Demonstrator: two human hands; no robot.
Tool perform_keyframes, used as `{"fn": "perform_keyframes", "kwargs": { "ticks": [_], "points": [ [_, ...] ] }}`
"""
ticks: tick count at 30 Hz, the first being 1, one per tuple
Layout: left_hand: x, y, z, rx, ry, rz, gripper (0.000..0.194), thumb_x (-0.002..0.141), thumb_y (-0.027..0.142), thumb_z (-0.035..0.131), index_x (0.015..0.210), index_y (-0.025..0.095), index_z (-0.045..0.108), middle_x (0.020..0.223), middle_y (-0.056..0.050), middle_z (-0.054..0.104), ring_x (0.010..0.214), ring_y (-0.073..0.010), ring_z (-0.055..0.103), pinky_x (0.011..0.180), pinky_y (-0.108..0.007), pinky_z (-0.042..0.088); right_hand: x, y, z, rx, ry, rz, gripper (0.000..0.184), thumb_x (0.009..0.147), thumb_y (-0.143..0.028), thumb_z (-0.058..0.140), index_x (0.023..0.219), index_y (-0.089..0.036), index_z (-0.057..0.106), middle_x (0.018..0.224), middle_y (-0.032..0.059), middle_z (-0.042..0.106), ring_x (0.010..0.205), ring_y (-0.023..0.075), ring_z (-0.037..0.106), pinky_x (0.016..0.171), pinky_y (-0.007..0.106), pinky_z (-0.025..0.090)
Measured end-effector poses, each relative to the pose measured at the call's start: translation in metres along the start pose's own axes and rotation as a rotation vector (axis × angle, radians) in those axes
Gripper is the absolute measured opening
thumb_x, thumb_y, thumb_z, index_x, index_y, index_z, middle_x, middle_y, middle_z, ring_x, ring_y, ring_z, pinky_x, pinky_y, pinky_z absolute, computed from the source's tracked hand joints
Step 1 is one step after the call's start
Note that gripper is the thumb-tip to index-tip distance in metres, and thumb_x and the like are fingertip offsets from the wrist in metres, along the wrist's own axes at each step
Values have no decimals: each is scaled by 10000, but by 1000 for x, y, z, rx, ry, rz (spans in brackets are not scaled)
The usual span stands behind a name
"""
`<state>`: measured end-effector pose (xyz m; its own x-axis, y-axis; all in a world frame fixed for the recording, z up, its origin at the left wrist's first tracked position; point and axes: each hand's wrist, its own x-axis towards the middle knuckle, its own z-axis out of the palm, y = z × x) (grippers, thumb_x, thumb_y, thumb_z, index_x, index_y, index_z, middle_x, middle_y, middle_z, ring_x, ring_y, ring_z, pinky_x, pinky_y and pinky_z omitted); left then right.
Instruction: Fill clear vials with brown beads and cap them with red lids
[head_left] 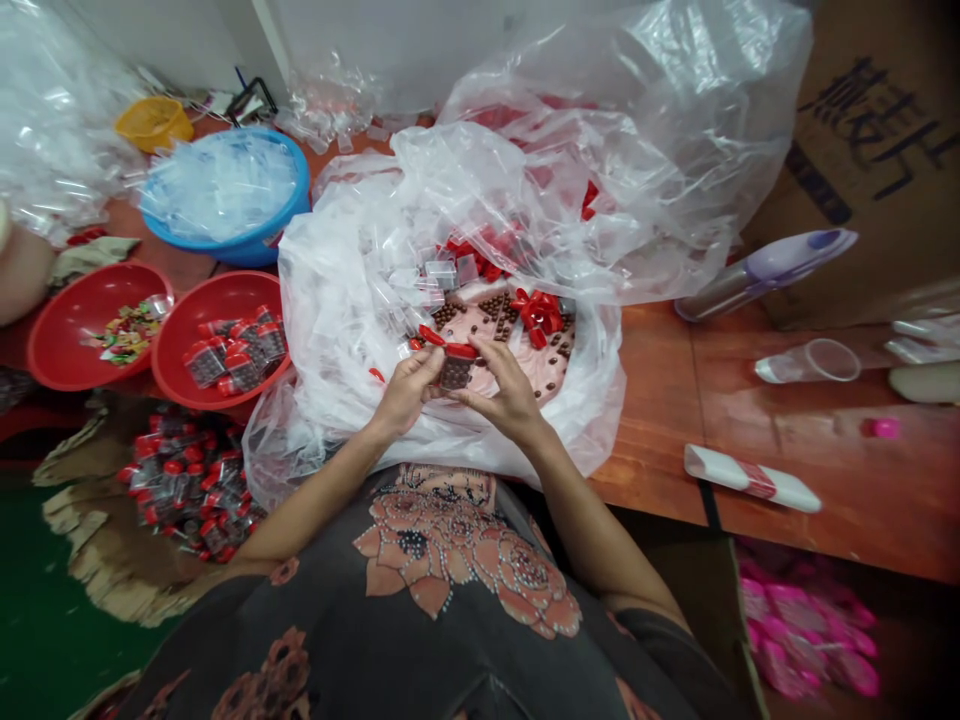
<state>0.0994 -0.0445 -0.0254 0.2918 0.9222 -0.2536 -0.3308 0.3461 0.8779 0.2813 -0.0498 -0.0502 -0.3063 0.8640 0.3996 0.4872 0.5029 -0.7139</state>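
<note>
In the middle of the frame, the left hand (409, 392) and the right hand (508, 390) are holding 1 little box (456, 373) with red on it. At the left, 2 red bowls (60, 335) are sitting below 1 blue bowl (259, 240).

The bare left hand with curled fingers (411, 392) and bare, thumb-spread right hand (507, 392) are facing each other mid-frame, bare forearms (600, 525) slanting inward.

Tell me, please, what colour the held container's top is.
The top is red, clearest in the head view.
</note>
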Motion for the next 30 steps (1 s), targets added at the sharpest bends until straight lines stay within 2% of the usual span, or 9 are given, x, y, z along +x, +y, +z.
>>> {"fn": "perform_keyframes", "kwargs": {
  "ticks": [3, 5, 9, 12, 15, 21, 24, 26, 30],
  "points": [
    [2, 7, 1, -108, -74, -145, 680, 835, 762, 500, 1045, 146, 696, 951, -136, 747, 957, -285, 712, 748, -390, 601, -2, -2, 0, -85, -50, -95, 843, 882, -446, 677, 1576, -361, 206, 1380, 116, 527, 1272, 315, 513, 1047, 543, 477],
    [3, 8, 0, -123, -114, -203, 678, 837, 762, 483, 1026, 148, 701, 904, -133, 749, 952, -293, 714, 759, -407, 600, -4, -3, 1, -124, -96, -143, 840, 887, -449, 668, 1578, -363, 198, 1365, 114, 535, 1247, 317, 521, 1035, 547, 475],
    [5, 3, -1, -171, -69, -276, 443, 816, 538, 622, 1023, 157, 717, 832, -107, 751, 895, -271, 720, 773, -407, 596, -10, -5, 6, -149, -73, -145, 811, 901, -423, 654, 1567, -360, 196, 1368, 110, 522, 1251, 308, 513, 1042, 534, 470],
    [4, -3, -1, -214, -19, -326, 367, 792, 400, 655, 1074, 174, 717, 817, -80, 752, 871, -253, 722, 763, -388, 592, -11, -5, 8, -161, -61, -103, 906, 860, -499, 682, 1568, -311, 147, 1394, 139, 490, 1286, 331, 489, 1058, 553, 459],
    [2, -8, 1, -176, 24, -279, 370, 796, 383, 685, 1105, 181, 699, 872, -55, 754, 852, -224, 720, 734, -339, 584, -9, -6, 7, -236, -125, -106, 931, 823, -573, 690, 1546, -266, 190, 1427, 166, 468, 1307, 359, 473, 1061, 572, 445],
    [2, -18, 6, -138, 27, -280, 500, 874, 628, 577, 1035, 170, 696, 842, -92, 746, 838, -248, 720, 691, -343, 585, -3, -11, 3, -282, -134, -100, 775, 809, -556, 689, 1431, -212, 380, 1338, 170, 547, 1259, 351, 513, 1052, 544, 437],
    [4, -27, 11, -132, 138, -216, 460, 888, 596, 563, 1066, 187, 672, 801, -73, 729, 760, -228, 708, 628, -328, 572, 0, -14, 5, -319, -165, -98, 774, 804, -562, 681, 1423, -196, 393, 1356, 181, 548, 1268, 361, 506, 1062, 554, 413],
    [7, -33, 13, -98, 203, -148, 453, 894, 567, 564, 1149, 200, 637, 867, -58, 727, 740, -207, 695, 612, -314, 562, 3, -16, 5, -355, -204, -117, 757, 823, -544, 668, 1425, -175, 396, 1370, 192, 545, 1271, 363, 503, 1063, 547, 404],
    [11, -38, 10, 46, 303, 1, 416, 919, 517, 569, 1211, 224, 610, 1072, -59, 701, 888, -193, 677, 724, -308, 564, 11, -13, 6, -396, -261, -168, 700, 853, -510, 636, 1389, -107, 435, 1316, 226, 569, 1215, 370, 520, 1013, 528, 429]
  ]
}}
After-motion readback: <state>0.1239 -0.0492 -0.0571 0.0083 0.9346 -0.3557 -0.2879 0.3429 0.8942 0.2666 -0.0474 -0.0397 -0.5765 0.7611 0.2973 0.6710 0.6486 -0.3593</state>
